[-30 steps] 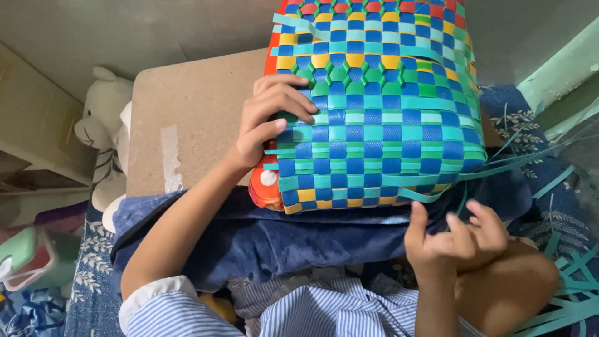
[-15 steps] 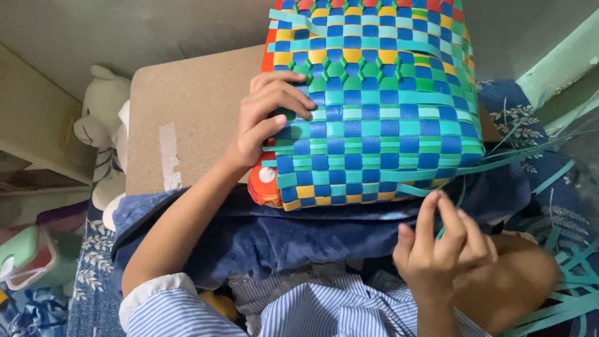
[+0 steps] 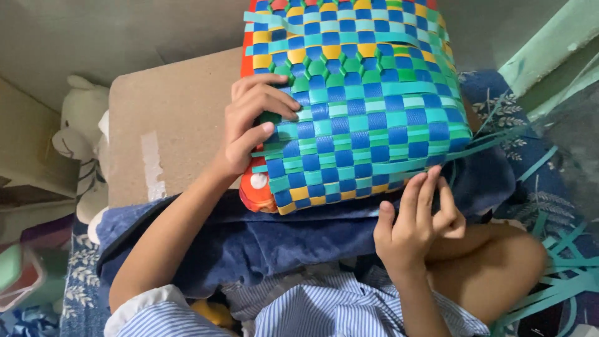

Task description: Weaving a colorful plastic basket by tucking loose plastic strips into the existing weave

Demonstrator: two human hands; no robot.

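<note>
A woven basket (image 3: 368, 100) of blue, teal, green and yellow plastic strips lies on my lap over a dark blue cloth (image 3: 299, 231). An orange spotted thing (image 3: 256, 187) shows at its left edge. My left hand (image 3: 253, 122) presses on the basket's left side, fingers spread over the weave. My right hand (image 3: 415, 218) is at the basket's lower right edge, fingertips touching the loose teal strip ends (image 3: 437, 156) that stick out there. I cannot tell whether it pinches a strip.
A brown cardboard board (image 3: 168, 125) with a tape strip lies under the basket at the left. A white plush toy (image 3: 81, 143) sits beyond it. Several loose teal strips (image 3: 561, 274) lie at the right on patterned blue fabric.
My right hand has risen from my lap to the basket's lower right edge, with its fingers opening toward the strip ends. The left hand stays on the basket.
</note>
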